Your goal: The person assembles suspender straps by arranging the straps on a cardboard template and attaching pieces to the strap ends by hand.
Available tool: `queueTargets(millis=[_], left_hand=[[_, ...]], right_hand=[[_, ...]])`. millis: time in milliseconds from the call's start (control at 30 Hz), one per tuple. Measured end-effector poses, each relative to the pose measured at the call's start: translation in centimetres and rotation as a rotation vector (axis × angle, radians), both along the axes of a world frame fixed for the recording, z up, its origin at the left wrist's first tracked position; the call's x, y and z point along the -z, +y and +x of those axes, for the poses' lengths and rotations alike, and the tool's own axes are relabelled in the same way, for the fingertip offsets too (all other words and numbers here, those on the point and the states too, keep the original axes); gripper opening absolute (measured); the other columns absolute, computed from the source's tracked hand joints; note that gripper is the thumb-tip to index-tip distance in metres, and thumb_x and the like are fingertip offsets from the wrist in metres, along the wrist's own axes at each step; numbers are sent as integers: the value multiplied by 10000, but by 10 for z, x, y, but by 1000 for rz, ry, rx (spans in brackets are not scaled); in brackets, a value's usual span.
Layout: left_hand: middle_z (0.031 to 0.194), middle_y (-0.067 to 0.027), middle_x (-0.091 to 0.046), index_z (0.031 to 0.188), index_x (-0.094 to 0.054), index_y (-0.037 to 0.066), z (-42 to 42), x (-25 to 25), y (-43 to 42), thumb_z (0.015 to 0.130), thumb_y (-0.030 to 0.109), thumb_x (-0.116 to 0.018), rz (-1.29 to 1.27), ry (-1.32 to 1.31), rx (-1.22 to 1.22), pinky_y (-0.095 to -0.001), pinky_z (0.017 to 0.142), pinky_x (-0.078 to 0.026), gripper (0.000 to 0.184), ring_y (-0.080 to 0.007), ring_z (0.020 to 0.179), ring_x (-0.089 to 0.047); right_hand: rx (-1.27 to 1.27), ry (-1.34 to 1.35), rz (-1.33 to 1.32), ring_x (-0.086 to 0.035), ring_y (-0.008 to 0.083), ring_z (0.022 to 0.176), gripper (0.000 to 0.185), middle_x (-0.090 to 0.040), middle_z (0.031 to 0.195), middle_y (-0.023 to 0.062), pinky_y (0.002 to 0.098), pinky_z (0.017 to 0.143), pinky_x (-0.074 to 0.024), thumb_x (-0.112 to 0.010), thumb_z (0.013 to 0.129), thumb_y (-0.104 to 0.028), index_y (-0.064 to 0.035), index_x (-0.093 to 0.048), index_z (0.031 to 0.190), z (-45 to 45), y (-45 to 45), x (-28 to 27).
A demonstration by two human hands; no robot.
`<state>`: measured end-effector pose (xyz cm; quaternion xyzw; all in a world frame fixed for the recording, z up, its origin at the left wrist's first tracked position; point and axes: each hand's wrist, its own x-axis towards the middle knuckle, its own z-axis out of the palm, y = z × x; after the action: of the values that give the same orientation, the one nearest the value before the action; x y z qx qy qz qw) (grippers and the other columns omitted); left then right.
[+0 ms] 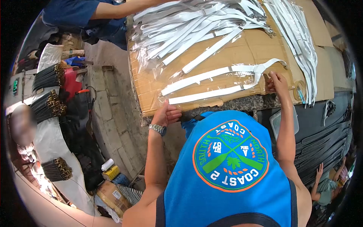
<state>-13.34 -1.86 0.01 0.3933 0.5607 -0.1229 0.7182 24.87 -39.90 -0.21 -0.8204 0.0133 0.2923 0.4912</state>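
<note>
A pair of white Y-shaped suspenders (211,75) lies spread flat in a clear plastic sleeve (206,86) near the cardboard-covered table's front edge. My left hand (169,114), with a metal watch on the wrist, is at the sleeve's near left corner, thumb and fingers closed on the film by the strap ends. At the other end, my right hand (278,81) pinches the sleeve's right edge, close to where the straps join. Beyond them, a pile of bagged white suspenders (196,28) covers the table's far part.
Another person's arm (121,9) reaches over the pile from the far left. More white suspenders (297,45) lie at right, beside a tape roll (299,86) and a blue-handled tool (301,95). Black strap bundles (48,108) stand at left; a person (327,187) is at lower right.
</note>
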Motion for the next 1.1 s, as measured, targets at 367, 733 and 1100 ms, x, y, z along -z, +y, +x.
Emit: queueTargets(millis=[367, 733, 1100], left_hand=[[850, -107, -711, 923, -648, 15, 23, -20, -14, 955, 475, -616, 295, -94, 463, -268, 616, -548, 462, -150, 666, -672], [1003, -110, -684, 1005, -681, 53, 169, -34, -106, 846, 196, -741, 1001, -590, 920, -373, 792, -516, 222, -262, 904, -648], [1017, -119, -582, 909, -628, 70, 185, 2, -135, 718, 108, -805, 1265, -742, 1007, -428, 822, -461, 264, -342, 967, -561]], right_hand=[[18, -14, 13, -637, 144, 673, 365, -688, 855, 77, 280, 586, -515, -625, 943, -359, -10, -667, 1043, -37, 12, -12], [64, 149, 295, -635, 109, 624, 170, -646, 749, 35, 240, 513, -502, -658, 935, -218, -57, -608, 918, -49, 43, 21], [119, 149, 238, -615, 87, 674, 328, -660, 845, 44, 223, 514, -470, -588, 978, -360, -38, -624, 1028, -40, 17, 3]])
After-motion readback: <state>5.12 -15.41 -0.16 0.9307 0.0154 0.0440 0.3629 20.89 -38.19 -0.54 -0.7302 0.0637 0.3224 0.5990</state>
